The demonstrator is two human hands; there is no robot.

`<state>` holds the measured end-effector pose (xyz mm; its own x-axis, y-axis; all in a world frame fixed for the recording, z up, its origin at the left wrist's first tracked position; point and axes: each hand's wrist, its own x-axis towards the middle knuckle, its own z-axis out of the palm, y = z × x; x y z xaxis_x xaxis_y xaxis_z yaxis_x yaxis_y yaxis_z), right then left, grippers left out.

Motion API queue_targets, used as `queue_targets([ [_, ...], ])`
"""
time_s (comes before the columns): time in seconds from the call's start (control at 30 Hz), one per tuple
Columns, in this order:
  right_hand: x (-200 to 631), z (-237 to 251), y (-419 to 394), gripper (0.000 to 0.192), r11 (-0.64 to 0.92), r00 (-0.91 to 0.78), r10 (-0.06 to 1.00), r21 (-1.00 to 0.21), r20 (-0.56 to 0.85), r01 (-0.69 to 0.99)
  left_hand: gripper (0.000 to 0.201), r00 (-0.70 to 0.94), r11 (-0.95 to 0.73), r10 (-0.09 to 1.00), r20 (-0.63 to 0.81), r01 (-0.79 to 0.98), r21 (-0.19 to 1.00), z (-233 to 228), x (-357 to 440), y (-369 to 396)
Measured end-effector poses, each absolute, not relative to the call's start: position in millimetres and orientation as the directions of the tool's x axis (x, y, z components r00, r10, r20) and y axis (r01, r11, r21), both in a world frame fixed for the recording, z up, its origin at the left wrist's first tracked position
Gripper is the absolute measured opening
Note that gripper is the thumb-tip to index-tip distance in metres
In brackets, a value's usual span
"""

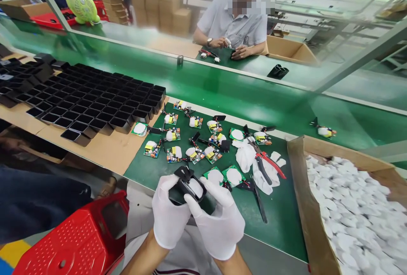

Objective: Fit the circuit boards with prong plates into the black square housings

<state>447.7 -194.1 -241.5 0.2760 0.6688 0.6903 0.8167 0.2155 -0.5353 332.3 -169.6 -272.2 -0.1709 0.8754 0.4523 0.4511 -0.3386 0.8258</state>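
together both hands (197, 218) grip black housing (186, 188); box (299, 169) holds white pads (356, 207).

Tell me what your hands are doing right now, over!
Left hand and right hand, both gloved, gripping one black casing with a white part inside. Circuit boards and red-handled cutters lie beyond on the green mat. Nothing blocking the hands.

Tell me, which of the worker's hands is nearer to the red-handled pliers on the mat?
Right. The right hand sits below and left of the red-handled pliers, apart from them. The left hand is farther left, beyond the black housing both hands hold.
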Motion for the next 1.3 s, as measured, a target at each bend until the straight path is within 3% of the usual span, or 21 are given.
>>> queue_targets([
  [0.27, 455, -241, -193, 0.031, 0.349, 0.131, 0.703, -0.501, 0.699, 0.792, 0.036, -0.163, -0.347, 0.874, 0.458, 0.45, 0.823, -277, 330, -173],
  [0.43, 459, -240, -193, 0.053, 0.365, 0.19, 0.723, -0.601, 0.664, 0.711, 0.041, -0.153, -0.317, 0.896, 0.417, 0.437, 0.842, -274, 329, -177],
  [0.67, 477, -235, -191, 0.06, 0.514, -0.057, 0.759, -0.543, 0.649, 0.665, 0.032, -0.031, -0.445, 0.857, 0.515, 0.461, 0.768, -259, 322, -178],
  [0.9, 478, -237, -199, 0.073, 0.486, 0.007, 0.759, -0.574, 0.651, 0.659, 0.03, -0.032, -0.442, 0.85, 0.525, 0.499, 0.746, -257, 324, -178],
  [1.07, 475, -237, -204, 0.071, 0.496, -0.002, 0.731, -0.529, 0.683, 0.689, 0.037, -0.048, -0.421, 0.861, 0.506, 0.493, 0.762, -260, 322, -178],
  [1.3, 468, -245, -199, 0.073, 0.503, 0.034, 0.724, -0.562, 0.689, 0.657, 0.042, -0.091, -0.382, 0.858, 0.505, 0.544, 0.747, -263, 320, -177],
])
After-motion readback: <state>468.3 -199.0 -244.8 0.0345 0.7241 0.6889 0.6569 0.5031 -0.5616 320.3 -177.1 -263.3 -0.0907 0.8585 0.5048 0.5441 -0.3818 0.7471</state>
